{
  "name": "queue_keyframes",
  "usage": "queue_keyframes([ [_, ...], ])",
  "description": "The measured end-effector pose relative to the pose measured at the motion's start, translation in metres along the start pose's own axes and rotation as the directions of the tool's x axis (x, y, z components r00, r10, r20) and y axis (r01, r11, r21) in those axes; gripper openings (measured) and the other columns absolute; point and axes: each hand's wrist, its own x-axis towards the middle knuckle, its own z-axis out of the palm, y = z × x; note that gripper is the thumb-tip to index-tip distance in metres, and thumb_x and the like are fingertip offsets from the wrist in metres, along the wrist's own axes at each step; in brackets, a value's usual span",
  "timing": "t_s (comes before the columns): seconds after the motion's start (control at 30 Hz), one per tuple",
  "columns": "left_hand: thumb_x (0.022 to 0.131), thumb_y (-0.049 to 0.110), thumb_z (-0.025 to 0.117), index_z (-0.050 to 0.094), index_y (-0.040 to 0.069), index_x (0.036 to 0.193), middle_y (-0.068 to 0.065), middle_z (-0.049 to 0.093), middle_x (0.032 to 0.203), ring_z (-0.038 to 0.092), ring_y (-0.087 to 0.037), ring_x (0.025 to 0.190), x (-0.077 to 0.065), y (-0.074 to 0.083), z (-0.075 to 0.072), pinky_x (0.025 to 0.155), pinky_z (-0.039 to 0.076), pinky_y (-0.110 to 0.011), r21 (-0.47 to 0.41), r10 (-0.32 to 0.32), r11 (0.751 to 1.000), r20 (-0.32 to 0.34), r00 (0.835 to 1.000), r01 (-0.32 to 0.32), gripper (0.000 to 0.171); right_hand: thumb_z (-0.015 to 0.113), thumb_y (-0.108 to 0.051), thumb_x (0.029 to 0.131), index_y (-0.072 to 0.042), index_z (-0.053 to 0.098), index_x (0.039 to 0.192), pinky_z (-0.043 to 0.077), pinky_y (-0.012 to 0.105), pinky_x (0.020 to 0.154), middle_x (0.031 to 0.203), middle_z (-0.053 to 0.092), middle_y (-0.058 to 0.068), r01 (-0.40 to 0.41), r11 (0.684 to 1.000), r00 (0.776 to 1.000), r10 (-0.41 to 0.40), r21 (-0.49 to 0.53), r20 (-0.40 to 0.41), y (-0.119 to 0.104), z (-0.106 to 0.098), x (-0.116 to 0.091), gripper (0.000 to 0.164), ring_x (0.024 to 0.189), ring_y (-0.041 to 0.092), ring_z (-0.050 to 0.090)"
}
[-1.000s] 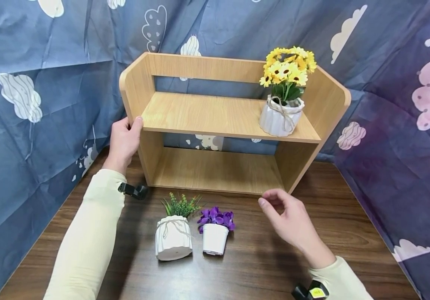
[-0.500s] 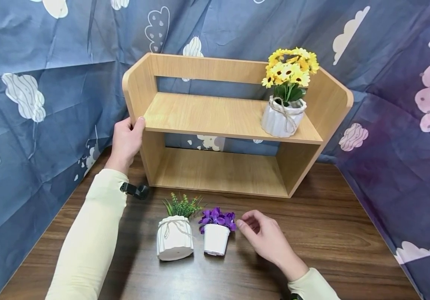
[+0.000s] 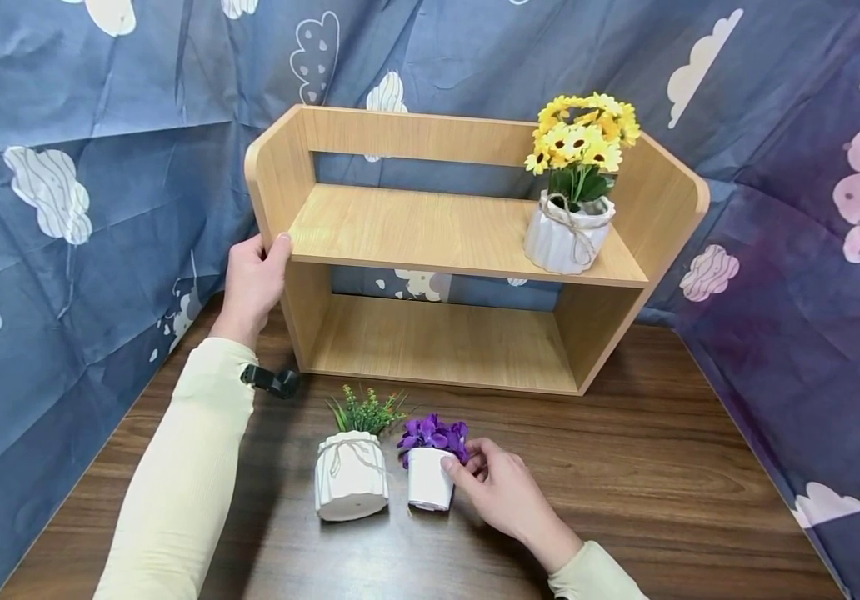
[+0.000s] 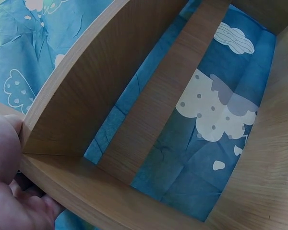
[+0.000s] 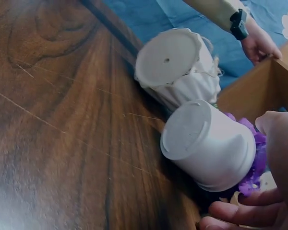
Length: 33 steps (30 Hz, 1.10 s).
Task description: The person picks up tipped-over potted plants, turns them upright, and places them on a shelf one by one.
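My left hand [image 3: 253, 279] grips the left edge of a two-tier wooden desktop shelf [image 3: 415, 225], thumb in front; the left wrist view shows fingers [image 4: 38, 206] by the panel's edge. A small white pot with purple flowers [image 3: 430, 479] lies tipped on the table, its base toward me. My right hand [image 3: 508, 492] is at its right side, thumb over the rim and fingers by the petals. In the right wrist view, thumb and fingertips [image 5: 225, 211] are spread around the flower end, without a closed hold. To the left lies a white pot with green plant [image 3: 351, 475], tied with twine.
A white pot with yellow flowers [image 3: 568, 237] stands upright on the upper tier's right end. The shelf stands on a dark wood table [image 3: 662, 467]. Blue cloud-printed cloth [image 3: 115, 200] hangs behind and at both sides.
My right hand has moved left and down from near the shelf's front right corner to the purple flower pot. My left hand has stayed on the shelf.
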Motion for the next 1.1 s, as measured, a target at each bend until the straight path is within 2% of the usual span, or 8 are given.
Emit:
queue_keyframes([
  [0.1,0.109,0.04,0.052,0.071,0.004,0.139,-0.02,0.071,0.134,0.067,-0.031,0.116,-0.001,0.001,0.0,0.1,0.054,-0.035,-0.004,0.006,1.0,-0.005,1.0,-0.006,0.051,0.075,-0.052,0.097,0.001,0.071,0.122,0.049,0.025,0.067,0.082,0.068,-0.006,-0.001,1.0,1.0,0.001,-0.024,0.005,-0.003,0.004,0.001,0.058,0.07,0.006,0.058],
  [0.27,0.109,0.041,0.052,0.069,0.005,0.143,-0.021,0.07,0.139,0.067,-0.031,0.12,-0.001,0.002,0.0,0.107,0.054,-0.042,-0.003,-0.001,1.0,-0.001,1.0,0.001,0.052,0.075,-0.058,0.096,-0.013,0.066,0.094,0.042,0.027,0.06,0.074,0.059,-0.005,-0.008,0.998,1.0,0.009,-0.057,0.016,-0.008,0.011,0.006,0.046,0.064,0.01,0.051],
  [0.37,0.109,0.042,0.051,0.068,0.006,0.144,-0.021,0.07,0.141,0.066,-0.032,0.122,-0.001,0.001,0.0,0.11,0.053,-0.046,-0.005,-0.008,1.0,0.003,1.0,0.008,0.053,0.076,-0.06,0.094,-0.016,0.063,0.09,0.041,0.029,0.058,0.072,0.058,-0.005,-0.009,0.997,1.0,0.01,-0.072,0.02,-0.011,0.015,0.008,0.047,0.062,0.011,0.051],
  [0.53,0.109,0.041,0.051,0.069,0.006,0.143,-0.02,0.07,0.14,0.066,-0.03,0.121,-0.002,0.001,-0.001,0.109,0.053,-0.043,-0.006,-0.006,1.0,-0.001,1.0,0.006,0.053,0.079,-0.061,0.091,-0.009,0.069,0.098,0.044,0.031,0.058,0.069,0.06,-0.004,-0.004,0.996,1.0,0.007,-0.092,0.027,-0.015,0.018,0.011,0.054,0.061,0.012,0.054],
  [0.67,0.109,0.042,0.051,0.07,0.006,0.142,-0.019,0.071,0.14,0.066,-0.028,0.119,-0.002,0.0,-0.001,0.107,0.053,-0.04,-0.003,-0.005,1.0,-0.002,1.0,0.005,0.053,0.082,-0.057,0.09,-0.003,0.071,0.102,0.044,0.031,0.055,0.067,0.057,-0.003,-0.017,0.998,0.999,0.02,-0.067,0.048,-0.016,0.019,0.015,0.057,0.059,0.013,0.053],
  [0.93,0.109,0.041,0.05,0.068,0.007,0.145,-0.019,0.069,0.143,0.066,-0.031,0.124,-0.001,0.001,0.0,0.112,0.052,-0.047,-0.004,-0.01,1.0,0.005,1.0,0.01,0.053,0.082,-0.043,0.093,0.009,0.068,0.116,0.055,0.032,0.049,0.069,0.069,0.005,-0.063,0.99,0.99,0.046,0.125,0.13,-0.016,0.017,0.015,0.058,0.049,0.015,0.066],
  [1.1,0.109,0.041,0.051,0.068,0.006,0.144,-0.019,0.069,0.143,0.065,-0.031,0.124,-0.001,0.0,0.0,0.113,0.052,-0.047,-0.003,-0.015,1.0,0.004,1.0,0.015,0.053,0.082,-0.039,0.094,0.012,0.065,0.127,0.057,0.034,0.051,0.077,0.071,0.009,-0.098,0.977,0.987,0.07,0.191,0.145,-0.015,0.014,0.011,0.063,0.053,0.018,0.069],
])
